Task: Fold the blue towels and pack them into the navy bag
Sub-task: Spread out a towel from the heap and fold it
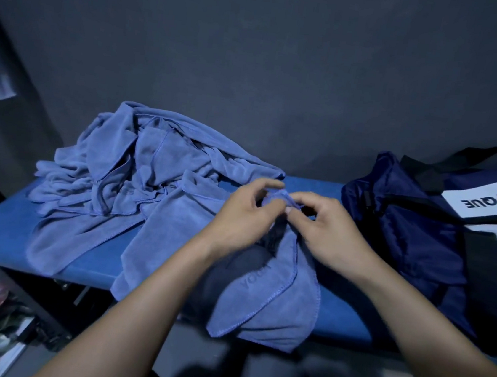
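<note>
A: What could go wrong with the towel [273, 287] the person is working on?

B: Much of it hangs over the near edge of the surface [12, 242]. Only one bunched corner is gripped, so if that pinch slips, the weight of the hanging part could likely drag the whole cloth off to the floor. It is also limp and creased, so a fold started from one corner may come out crooked.

A: How do the hands stand?

B: The left hand [242, 215] and right hand [326, 228] are close together, nearly touching, both with fingertips curled and pinching the same gathered corner of the towel, above the middle of the surface. The rest of the cloth falls from them toward the near edge.

A: And the other things?

B: The heap of unfolded blue towels [131, 172] lies toward the far left corner, touching the held towel's left part; a tug might pull it along. The navy bag [415, 238] sits at the right end, just beside the right hand; its mouth cannot be made out.
</note>
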